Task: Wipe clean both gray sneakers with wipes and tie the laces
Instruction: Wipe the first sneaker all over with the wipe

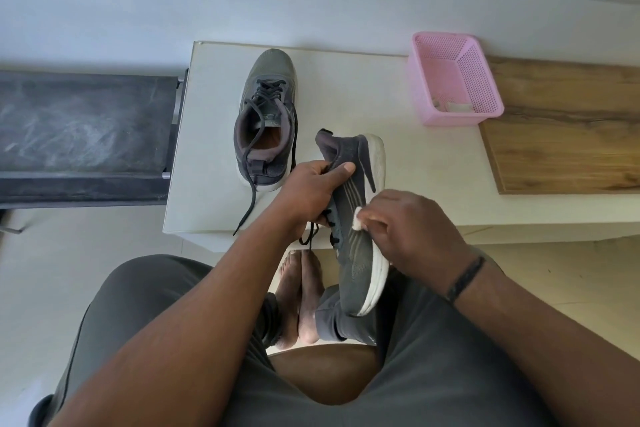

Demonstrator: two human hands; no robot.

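One gray sneaker (356,246) with a white sole is held on its side above my lap, toe toward me. My left hand (311,191) grips it at the collar, thumb on its outer side. My right hand (412,229) pinches a small white wipe (357,218) against the sneaker's side near the sole. The other gray sneaker (266,121) stands upright on the white table (398,166), toe pointing away, its dark laces loose and trailing over the front edge.
A pink perforated basket (485,80) holding a few white scraps sits at the table's back right. A wooden board (571,128) lies to the right. A dark bench (83,135) adjoins the table's left side. My bare feet (298,298) rest on the floor below.
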